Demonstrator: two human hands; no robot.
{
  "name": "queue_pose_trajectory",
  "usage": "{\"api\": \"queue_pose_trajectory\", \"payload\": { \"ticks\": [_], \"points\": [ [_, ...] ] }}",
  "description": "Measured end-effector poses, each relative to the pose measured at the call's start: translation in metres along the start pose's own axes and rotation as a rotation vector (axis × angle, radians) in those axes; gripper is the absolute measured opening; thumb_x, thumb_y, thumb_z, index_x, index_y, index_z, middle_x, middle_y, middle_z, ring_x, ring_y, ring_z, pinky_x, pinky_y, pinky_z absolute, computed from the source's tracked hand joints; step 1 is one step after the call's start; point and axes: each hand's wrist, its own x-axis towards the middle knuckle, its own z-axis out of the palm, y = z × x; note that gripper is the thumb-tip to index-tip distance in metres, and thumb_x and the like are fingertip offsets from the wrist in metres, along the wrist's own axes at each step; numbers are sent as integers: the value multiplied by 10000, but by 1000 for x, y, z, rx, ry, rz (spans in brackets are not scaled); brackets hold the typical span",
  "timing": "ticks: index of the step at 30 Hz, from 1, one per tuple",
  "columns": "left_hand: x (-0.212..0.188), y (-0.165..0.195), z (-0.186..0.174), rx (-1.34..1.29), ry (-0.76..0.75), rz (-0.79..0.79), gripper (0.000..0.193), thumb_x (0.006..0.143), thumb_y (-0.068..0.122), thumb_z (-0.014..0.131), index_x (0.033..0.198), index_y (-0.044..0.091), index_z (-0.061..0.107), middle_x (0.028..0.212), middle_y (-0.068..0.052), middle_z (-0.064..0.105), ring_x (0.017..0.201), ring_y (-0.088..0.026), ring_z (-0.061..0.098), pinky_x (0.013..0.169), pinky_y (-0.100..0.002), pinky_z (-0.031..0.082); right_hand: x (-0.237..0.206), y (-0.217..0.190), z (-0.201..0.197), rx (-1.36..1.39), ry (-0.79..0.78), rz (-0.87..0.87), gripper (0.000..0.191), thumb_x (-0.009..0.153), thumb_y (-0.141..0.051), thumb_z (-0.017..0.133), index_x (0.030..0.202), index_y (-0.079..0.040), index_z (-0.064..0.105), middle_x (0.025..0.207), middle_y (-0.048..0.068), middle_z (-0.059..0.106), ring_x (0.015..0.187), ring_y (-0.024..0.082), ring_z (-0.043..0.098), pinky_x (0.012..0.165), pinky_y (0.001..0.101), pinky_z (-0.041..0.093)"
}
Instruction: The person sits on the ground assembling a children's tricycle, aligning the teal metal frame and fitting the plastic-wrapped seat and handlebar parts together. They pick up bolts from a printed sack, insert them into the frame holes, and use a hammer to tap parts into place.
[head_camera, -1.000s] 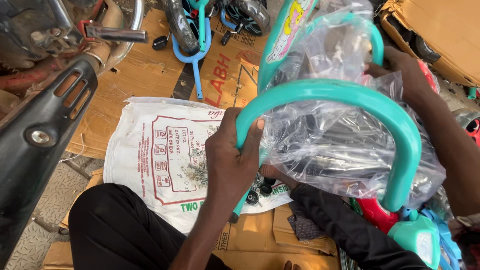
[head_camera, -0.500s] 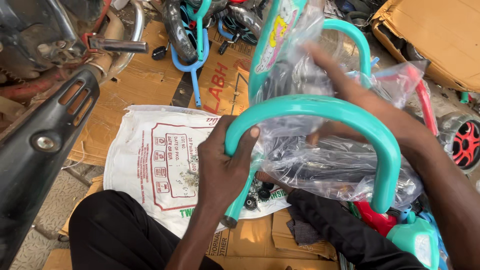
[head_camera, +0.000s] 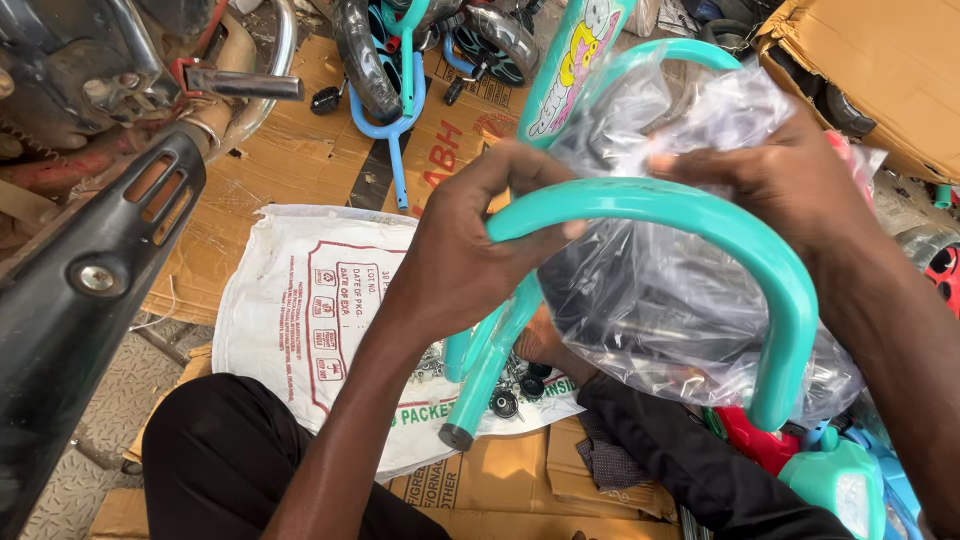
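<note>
Shifted since earlier: left hand (head_camera: 465, 260) now higher on teal curved tube (head_camera: 700, 225), fingers curled round it; right hand (head_camera: 790, 190) gripping clear plastic bag (head_camera: 670, 310)

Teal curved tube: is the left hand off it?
No, the left hand grips the teal curved tube near its bend beside the clear plastic bag.

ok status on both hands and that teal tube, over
Left hand wrapped on the curved teal metal tube. Right hand pinching the clear crinkled plastic bag behind the tube. Bag hangs through the loop; small black parts loose on the white printed sack.
</note>
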Motion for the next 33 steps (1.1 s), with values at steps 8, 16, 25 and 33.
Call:
{"api": "queue_pose_trajectory", "payload": {
  "ticks": [8, 16, 25, 33],
  "points": [
    [-37, -28, 21, -272, 11, -337, 401, 907, 322, 760, 1217, 85, 665, 992, -22, 688, 904, -98, 640, 721, -269, 532, 32, 87, -12, -779, -378, -714, 172, 906, -131, 732, 1061, -82, 676, 1030, 47, 687, 919, 213, 620, 814, 380, 509],
    [-76, -25, 95, 115, 150, 59, 232, 953, 208, 716, 1125, 58, 671, 861, -120, 685, 808, -265, 698, 721, -378, 550, 7, 145, -42, -385, -235, -88, 385, 838, -40, 608, 1219, -51, 663, 770, 28, 633, 607, 116, 515, 500, 339, 383],
    [-90, -32, 166, 82, 82, -25, 179, 1017, 205, 715, 977, 59, 618, 775, -94, 647, 677, -273, 688, 597, -389, 507, 2, 183, -104, 260, -65, 352, 350, 1038, -132, 558, 1341, 41, 544, 1138, 108, 672, 976, 194, 660, 838, 346, 524],
    [-91, -41, 199, 204, 115, 58, 242, 920, 101, 742, 1116, 62, 604, 841, -62, 627, 728, -241, 668, 612, -357, 532, -15, 184, -125, 182, -797, 414, 968, 827, -761, 609, 1422, -13, 459, 1292, 205, 587, 1124, 318, 591, 955, 499, 483]
  ]
}}
